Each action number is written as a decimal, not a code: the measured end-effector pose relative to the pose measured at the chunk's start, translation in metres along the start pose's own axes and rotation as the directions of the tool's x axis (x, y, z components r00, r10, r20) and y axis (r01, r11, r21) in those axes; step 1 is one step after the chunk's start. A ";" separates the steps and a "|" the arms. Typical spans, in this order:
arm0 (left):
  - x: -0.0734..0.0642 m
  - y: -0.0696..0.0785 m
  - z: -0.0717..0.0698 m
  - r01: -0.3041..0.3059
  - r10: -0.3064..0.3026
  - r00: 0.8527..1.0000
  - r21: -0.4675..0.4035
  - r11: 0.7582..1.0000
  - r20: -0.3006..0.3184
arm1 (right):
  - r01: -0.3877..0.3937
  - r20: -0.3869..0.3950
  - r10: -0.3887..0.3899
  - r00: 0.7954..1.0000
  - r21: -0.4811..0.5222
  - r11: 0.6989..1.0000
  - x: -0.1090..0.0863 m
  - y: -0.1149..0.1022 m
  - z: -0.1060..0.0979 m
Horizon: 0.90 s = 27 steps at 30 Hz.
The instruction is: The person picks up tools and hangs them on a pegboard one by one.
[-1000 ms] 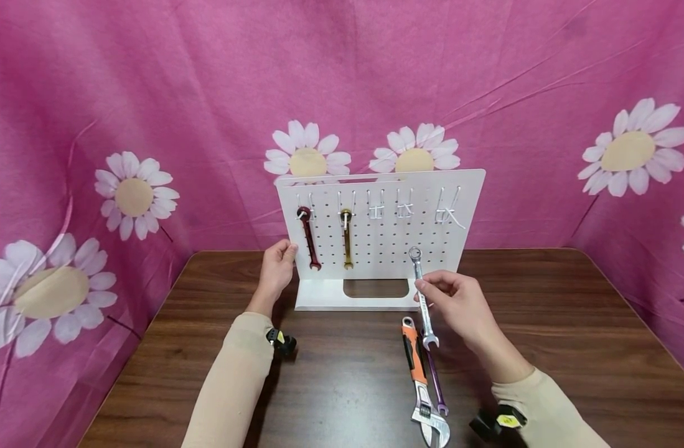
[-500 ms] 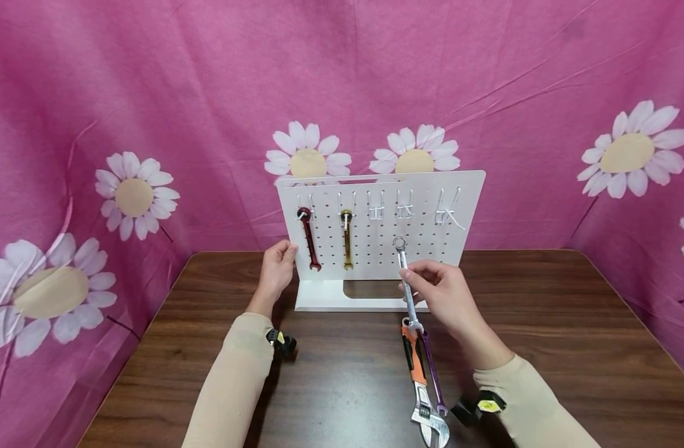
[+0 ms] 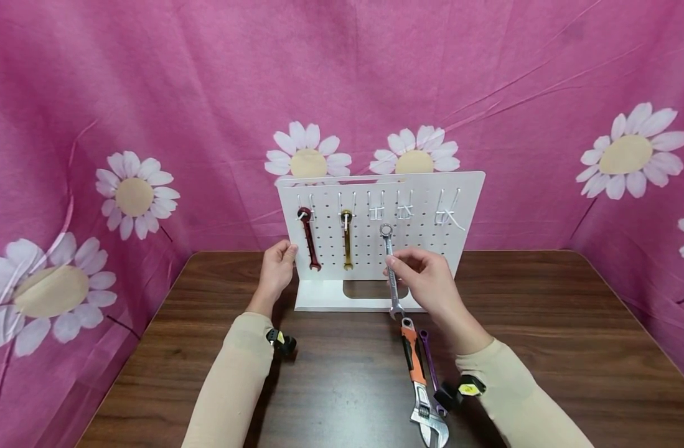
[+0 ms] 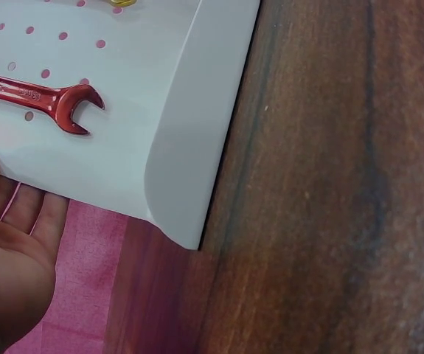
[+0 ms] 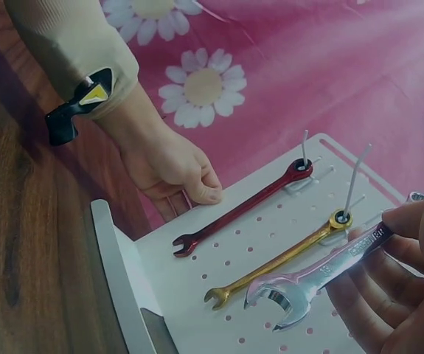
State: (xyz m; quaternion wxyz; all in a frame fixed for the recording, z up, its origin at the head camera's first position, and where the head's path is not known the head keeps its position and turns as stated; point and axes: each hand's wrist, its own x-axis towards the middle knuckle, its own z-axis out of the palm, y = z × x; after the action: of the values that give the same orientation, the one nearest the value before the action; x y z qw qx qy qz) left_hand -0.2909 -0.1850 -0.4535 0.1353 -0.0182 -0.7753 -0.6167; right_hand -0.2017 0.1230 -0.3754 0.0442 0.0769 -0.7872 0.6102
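Note:
My right hand [image 3: 426, 277] pinches a silver combination wrench [image 3: 392, 274] between thumb and fingers. Its ring end points up in front of the white pegboard [image 3: 370, 255], below the third hook from the left. In the right wrist view the open end of this silver wrench [image 5: 289, 295] faces the camera. My left hand [image 3: 277, 264] grips the board's left edge, thumb on the front and fingers behind, as the left wrist view shows. A red wrench [image 3: 310, 239] and a gold wrench [image 3: 347, 239] hang by their ring ends from the two leftmost hooks.
An adjustable wrench [image 3: 417, 373] with an orange and black handle lies on the wooden table [image 3: 330, 373] before the board. Beside it lies a purple wrench [image 3: 430, 361], partly covered by the right wrist camera. Three white hooks [image 3: 404, 205] on the right bear nothing. Pink cloth [image 3: 218, 124] hangs behind.
My right hand has carried the silver wrench left and upward, from the board's lower right to below the third hook. The left hand stays on the board's edge.

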 end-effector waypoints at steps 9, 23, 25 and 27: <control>0.000 0.000 0.000 0.005 -0.005 1.000 -0.007 1.000 0.003 | -0.003 -0.019 0.003 1.000 -0.004 1.000 0.013 -0.005 0.009; 0.000 0.000 0.000 -0.012 0.012 1.000 -0.009 1.000 -0.005 | -0.089 -0.023 0.090 0.996 0.066 0.994 0.031 0.009 0.017; 0.001 -0.001 0.000 -0.015 0.015 1.000 -0.011 1.000 -0.005 | -0.107 -0.022 0.109 0.994 0.071 0.992 0.033 0.011 0.017; 0.000 -0.001 0.000 -0.017 0.017 1.000 -0.013 1.000 -0.005 | -0.126 -0.024 0.128 0.992 0.074 0.989 0.036 0.012 0.018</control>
State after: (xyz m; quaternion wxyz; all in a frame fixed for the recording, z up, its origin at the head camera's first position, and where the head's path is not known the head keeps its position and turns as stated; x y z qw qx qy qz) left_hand -0.2916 -0.1851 -0.4543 0.1423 -0.0239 -0.7707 -0.6207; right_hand -0.2389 0.1060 -0.3853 0.0136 0.0196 -0.7672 0.6410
